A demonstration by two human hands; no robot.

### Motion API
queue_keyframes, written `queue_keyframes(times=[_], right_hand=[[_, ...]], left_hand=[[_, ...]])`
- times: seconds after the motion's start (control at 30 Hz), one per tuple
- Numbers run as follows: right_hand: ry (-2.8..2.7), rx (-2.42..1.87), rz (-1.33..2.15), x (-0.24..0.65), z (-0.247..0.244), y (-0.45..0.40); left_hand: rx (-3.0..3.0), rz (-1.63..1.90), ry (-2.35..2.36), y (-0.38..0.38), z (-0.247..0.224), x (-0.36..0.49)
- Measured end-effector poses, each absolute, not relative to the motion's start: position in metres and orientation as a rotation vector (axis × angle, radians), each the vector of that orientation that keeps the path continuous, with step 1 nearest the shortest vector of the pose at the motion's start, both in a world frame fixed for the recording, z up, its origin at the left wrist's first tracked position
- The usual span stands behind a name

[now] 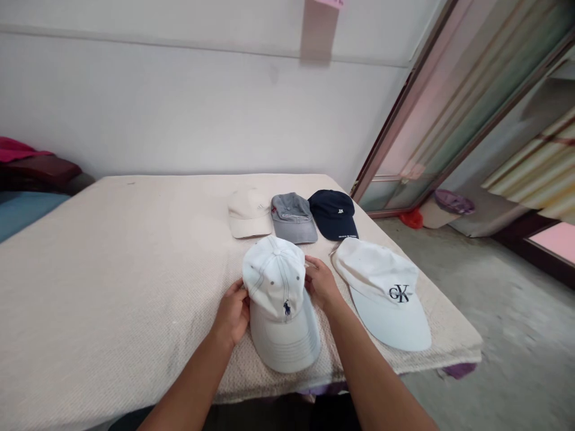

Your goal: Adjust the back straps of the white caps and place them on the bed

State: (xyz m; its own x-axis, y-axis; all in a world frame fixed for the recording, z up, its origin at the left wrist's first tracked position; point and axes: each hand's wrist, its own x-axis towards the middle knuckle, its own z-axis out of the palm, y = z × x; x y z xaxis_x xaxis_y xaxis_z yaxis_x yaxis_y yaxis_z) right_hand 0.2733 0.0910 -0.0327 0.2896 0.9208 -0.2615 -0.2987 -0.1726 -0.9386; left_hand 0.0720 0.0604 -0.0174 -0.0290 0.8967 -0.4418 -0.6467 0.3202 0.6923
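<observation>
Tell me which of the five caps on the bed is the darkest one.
The navy cap, rightmost in the back row of three beside the grey cap. The beige cap and both front caps are pale; neither hand touches it.

plain white wall [179,108] behind, cream-covered bed [112,269] across the middle, grey concrete floor [516,335] right, glass sliding door [449,120] letting daylight in.

both hands — left hand [233,314], right hand [320,282] — grip the white cap [278,299] on the bed [112,269].
</observation>
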Motion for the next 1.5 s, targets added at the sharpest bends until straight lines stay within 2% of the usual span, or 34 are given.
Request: queue_keyframes(times=[0.37, 0.53, 0.63, 0.73, 0.87, 0.97, 1.1, 1.27, 1.5], right_hand=[[-0.619, -1.438, 1.097, 0.272, -0.025, 0.086], [-0.683, -1.455, 0.751, 0.268, 0.002, 0.079], [-0.872, -1.282, 0.542, 0.242, 0.03, 0.059], [-1.095, -1.094, 0.694, 0.197, 0.046, 0.035], [-1.263, -1.013, 1.157, 0.135, 0.039, 0.021], [-1.227, -0.961, 1.303, 0.106, 0.038, 0.024], [-1.221, -0.867, 1.214, 0.092, 0.062, 0.029], [-1.375, -0.845, 1.009, 0.089, 0.093, 0.026], [-1.433, -0.889, 0.851, 0.083, 0.097, 0.02]], left_hand=[[0.302, 1.215, 1.043, 0.045, -0.008, 0.059], [0.29, 1.243, 1.142, 0.033, -0.003, 0.039], [0.298, 1.244, 1.153, 0.026, -0.001, 0.023], [0.296, 1.241, 1.13, 0.018, 0.001, 0.008], [0.319, 1.255, 1.09, 0.007, 0.008, -0.011], [0.465, 1.42, 1.141, -0.003, 0.025, -0.03], [0.826, 1.752, 1.221, -0.022, 0.059, -0.058], [1.014, 1.816, 1.295, -0.04, 0.086, -0.074], [0.934, 2.031, 1.298, -0.043, 0.101, -0.069]])
